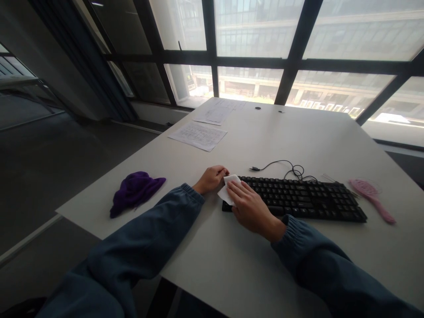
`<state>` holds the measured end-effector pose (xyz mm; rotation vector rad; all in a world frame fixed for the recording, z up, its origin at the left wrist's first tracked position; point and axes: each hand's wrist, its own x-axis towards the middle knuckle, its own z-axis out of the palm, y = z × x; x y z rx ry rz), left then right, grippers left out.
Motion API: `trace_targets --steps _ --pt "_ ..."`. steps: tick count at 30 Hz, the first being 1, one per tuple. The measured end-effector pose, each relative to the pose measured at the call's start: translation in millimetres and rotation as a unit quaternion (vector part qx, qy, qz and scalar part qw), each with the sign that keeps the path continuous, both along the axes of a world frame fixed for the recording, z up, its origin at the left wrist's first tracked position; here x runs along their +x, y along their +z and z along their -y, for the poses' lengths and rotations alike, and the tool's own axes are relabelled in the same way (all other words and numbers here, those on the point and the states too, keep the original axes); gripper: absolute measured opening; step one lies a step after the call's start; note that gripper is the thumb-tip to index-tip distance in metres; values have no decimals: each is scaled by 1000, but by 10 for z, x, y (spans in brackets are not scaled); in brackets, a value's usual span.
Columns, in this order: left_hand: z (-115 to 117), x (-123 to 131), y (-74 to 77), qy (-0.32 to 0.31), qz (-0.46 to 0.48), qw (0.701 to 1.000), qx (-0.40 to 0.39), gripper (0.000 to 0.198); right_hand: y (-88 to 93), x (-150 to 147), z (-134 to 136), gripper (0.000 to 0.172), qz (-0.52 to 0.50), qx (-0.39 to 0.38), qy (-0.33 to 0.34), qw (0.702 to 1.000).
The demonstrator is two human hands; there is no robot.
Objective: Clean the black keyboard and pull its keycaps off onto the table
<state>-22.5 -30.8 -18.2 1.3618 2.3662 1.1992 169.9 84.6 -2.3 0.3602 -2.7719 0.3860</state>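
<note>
A black keyboard lies on the white table. My right hand presses a folded white tissue onto the keys at its left end, the fingers laid together over it. At the far left corner of the keyboard, my left hand is closed with its fingers curled around the edge. The tissue and the right hand partly hide that corner. Behind the keyboard its black cable lies in loops, the plug end on the table.
To the left, a crumpled purple cloth lies near the table's edge. A pink hairbrush is right of the keyboard. Printed papers are spread farther back on the table. Large windows stand beyond it.
</note>
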Motion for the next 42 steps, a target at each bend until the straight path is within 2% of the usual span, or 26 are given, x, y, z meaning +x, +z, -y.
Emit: trace_targets --steps 7,11,14,17,19,22,26,30,35,37,42 --pt "-2 -18 -17 8 1 1000 -7 35 7 249 61 57 6 -2 53 999" --pt "3 -16 -3 5 -2 1000 -7 35 -17 345 116 56 -2 -43 72 996" --pt "-2 0 15 9 6 1000 -5 36 -27 343 119 58 -44 -125 24 991" --pt "-18 18 25 16 16 1000 0 36 0 220 53 62 -119 -216 -70 967" --pt "-27 26 26 18 15 1000 2 35 28 80 -5 60 -166 -238 -107 951" --pt "-29 28 23 25 5 1000 3 38 34 -147 -56 54 -179 -193 -113 958" --pt "-30 13 -2 22 2 1000 18 41 -20 -328 -17 51 -72 -88 -100 988" --pt "-44 -5 -31 45 52 997 38 40 -24 -356 72 42 -16 -22 -86 996" --pt "-44 -12 -5 2 75 995 73 32 -2 -376 103 34 -20 -11 -97 995" --pt "-38 -19 4 -17 76 993 89 37 -11 -386 90 35 -20 -13 -98 995" --pt "-35 -40 -27 -37 60 995 71 29 -32 -358 74 39 -16 -35 -109 993"
